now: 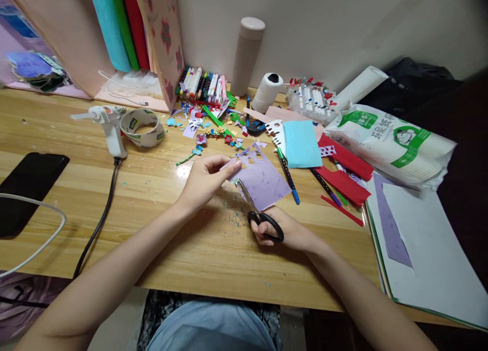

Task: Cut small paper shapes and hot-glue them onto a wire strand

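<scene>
My left hand (209,180) pinches the left corner of a purple sheet of paper (263,178), which has small notches cut out along its upper left part. Black-handled scissors (266,222) are in my right hand (280,229), with my fingers through the loops. Their blades point up and left, at the lower left edge of the purple paper near my left thumb. A tiny green bit shows by the blade tips; I cannot make out what it is. Little dark scraps lie on the wooden table below the blades.
Coloured paper flowers and scraps (213,122) lie behind my hands. To the left are a glue gun (110,129), a tape roll (142,128) and a phone (32,193). Rightward are a blue paper square (303,144), red paper strips (345,183), a plastic package (392,140) and white sheets (430,244).
</scene>
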Demonstrator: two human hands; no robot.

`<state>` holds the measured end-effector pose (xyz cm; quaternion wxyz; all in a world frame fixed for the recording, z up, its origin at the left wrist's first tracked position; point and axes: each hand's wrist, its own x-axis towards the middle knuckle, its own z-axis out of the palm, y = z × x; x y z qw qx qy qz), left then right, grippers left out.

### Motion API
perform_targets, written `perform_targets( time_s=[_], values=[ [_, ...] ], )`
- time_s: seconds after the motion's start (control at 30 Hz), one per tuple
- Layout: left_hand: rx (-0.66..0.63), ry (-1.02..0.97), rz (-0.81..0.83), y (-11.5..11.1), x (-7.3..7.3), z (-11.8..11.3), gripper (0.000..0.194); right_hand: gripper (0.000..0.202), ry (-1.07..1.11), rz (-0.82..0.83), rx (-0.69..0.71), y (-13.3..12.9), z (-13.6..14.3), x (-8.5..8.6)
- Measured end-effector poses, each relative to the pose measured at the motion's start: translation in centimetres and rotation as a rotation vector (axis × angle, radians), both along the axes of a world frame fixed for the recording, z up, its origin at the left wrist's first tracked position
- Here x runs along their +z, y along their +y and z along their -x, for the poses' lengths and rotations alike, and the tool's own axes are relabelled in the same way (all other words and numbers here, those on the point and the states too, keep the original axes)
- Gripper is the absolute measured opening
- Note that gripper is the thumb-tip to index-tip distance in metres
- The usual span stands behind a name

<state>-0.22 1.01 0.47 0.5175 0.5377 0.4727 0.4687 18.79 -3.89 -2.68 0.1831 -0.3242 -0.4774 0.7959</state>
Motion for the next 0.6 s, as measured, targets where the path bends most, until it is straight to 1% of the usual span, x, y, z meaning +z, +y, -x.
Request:
perform_targets(
  time_s=[0.13,0.23,0.37,0.5,0.6],
  values=[
    [-0.106,0.043,0.022,0.43,0.25,0.62,0.024,0.042,0.016,0.037,0.021,-0.02,-0.17,-0.02],
    [-0.139,0.073,0.018,0.62,0.33,0.94,0.024,0.041,0.017,0.048,0.049,-0.04,-0.27,-0.17],
    [-0.111,0.093,-0.004,0.63,0.27,0.98,0.024,0.047,0.023,0.022,0.052,0.0,-0.09,0.02],
    [-0.067,0.111,-0.026,0.55,0.0,0.76,0.025,0.056,0.056,-0.036,0.087,0.08,0.12,0.39],
    [-0.025,0.128,-0.043,0.42,-0.28,0.51,0.025,0.059,0.075,-0.049,0.118,0.07,0.1,0.5]
  ],
)
